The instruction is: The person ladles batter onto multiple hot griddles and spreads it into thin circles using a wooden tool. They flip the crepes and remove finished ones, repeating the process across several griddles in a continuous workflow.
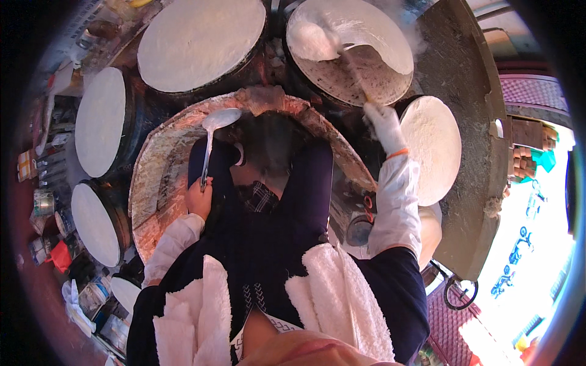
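Griddle (pixel 332 78), top right of centre: rigid, probably heavy (likely hot, hold by tools only). Batter (pixel 384 33) part-covering it: soft, likely tears. Left hand (pixel 198 199), fingers gripping ladle (pixel 210 139) by handle; gloved right hand (pixel 383 125), fingers clasping light stick tool (pixel 357 74) at handle end.

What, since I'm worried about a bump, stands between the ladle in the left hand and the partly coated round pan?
In this view, the curved, worn rim lies between the ladle in the left hand and the pan. The right hand is right of that line. Heights can't be judged.
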Available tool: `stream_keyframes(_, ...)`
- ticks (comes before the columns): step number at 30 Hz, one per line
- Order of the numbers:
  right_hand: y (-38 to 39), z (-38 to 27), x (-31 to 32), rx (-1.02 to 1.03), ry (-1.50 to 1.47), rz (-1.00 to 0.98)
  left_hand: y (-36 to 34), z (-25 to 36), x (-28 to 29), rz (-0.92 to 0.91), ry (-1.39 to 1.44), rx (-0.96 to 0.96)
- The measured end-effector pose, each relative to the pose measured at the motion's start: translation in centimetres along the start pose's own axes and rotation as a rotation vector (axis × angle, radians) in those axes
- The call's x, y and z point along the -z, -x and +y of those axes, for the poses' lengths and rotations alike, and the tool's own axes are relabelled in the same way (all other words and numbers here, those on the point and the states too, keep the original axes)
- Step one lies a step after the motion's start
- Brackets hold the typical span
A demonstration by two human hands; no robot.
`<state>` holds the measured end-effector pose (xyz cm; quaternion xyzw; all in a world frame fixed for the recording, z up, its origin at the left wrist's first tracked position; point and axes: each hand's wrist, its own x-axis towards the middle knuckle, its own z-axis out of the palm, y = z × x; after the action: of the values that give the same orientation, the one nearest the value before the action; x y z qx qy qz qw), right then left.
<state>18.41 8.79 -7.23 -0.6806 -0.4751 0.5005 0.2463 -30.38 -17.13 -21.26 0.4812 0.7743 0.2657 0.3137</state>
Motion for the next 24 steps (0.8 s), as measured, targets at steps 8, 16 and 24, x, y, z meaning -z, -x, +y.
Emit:
stream_keyframes(8, 2.7, -2.9, -8.4, 0.091, -0.354, 0.093, -0.6, 1.4, -0.5, 0.025, 0.029, -0.073)
stream_keyframes(16, 2.8, -4.2, -21.5, -0.101, -0.707, 0.216, -0.6, 0.3, -0.1, -0.009, 0.122, -0.026)
stream_keyframes(24, -0.8, -6.9, -24.7, 0.289, -0.401, 0.428, -1.0, -0.8, 0.0, -0.063, 0.206, 0.008)
